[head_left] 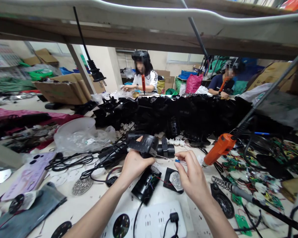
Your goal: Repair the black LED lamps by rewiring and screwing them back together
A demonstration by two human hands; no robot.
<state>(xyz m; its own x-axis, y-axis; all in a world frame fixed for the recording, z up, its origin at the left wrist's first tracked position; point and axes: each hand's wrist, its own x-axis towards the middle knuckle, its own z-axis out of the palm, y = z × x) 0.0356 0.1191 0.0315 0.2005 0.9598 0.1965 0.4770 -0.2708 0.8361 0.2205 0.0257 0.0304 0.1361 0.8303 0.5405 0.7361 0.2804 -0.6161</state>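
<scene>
My left hand (pixel 134 162) is closed around a black plastic housing (pixel 144 144), held above the bench. Thin wires run from that housing toward my right hand (pixel 191 175), whose thumb and forefinger pinch a small blue-tipped wire end (pixel 177 161). Below the hands lies an open black casing (pixel 146 183) with coloured wires inside. Beside it sits a black square plate with a white LED reflector (pixel 175 180). An orange electric screwdriver (pixel 219 148) hangs on a cable just right of my right hand.
A long heap of black plastic parts (pixel 188 114) fills the back of the bench. A white power strip (pixel 151 221) lies at the front edge, green circuit boards (pixel 243 222) at the right, a plastic bag (pixel 81 138) and a purple phone (pixel 31 173) at the left. Two people work opposite.
</scene>
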